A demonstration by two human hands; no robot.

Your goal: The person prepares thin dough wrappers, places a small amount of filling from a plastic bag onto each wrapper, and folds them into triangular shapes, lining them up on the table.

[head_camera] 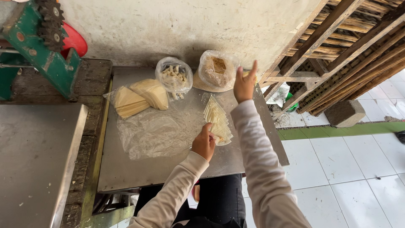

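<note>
My left hand (204, 143) rests on a fanned row of pale triangular wrappers (217, 118) lying on a metal tabletop (168, 169), its fingers pinching the near end of the row. My right hand (245, 84) is stretched out toward the back of the table, fingers up, next to a clear bag of brown filling (218, 69). Whether it holds anything is hidden by the back of the hand. A second clear bag with small pale rolled pieces (174, 77) stands left of it. Two stacks of folded triangular wrappers (137, 98) lie on a clear plastic sheet (152, 133).
A green metal machine with gears (40, 46) stands at the back left, a red round thing (75, 40) behind it. Another steel surface (33, 156) is at the left. Wooden racks (350, 50) lean at the right above a white tiled floor (350, 169); a concrete block (345, 113) lies there.
</note>
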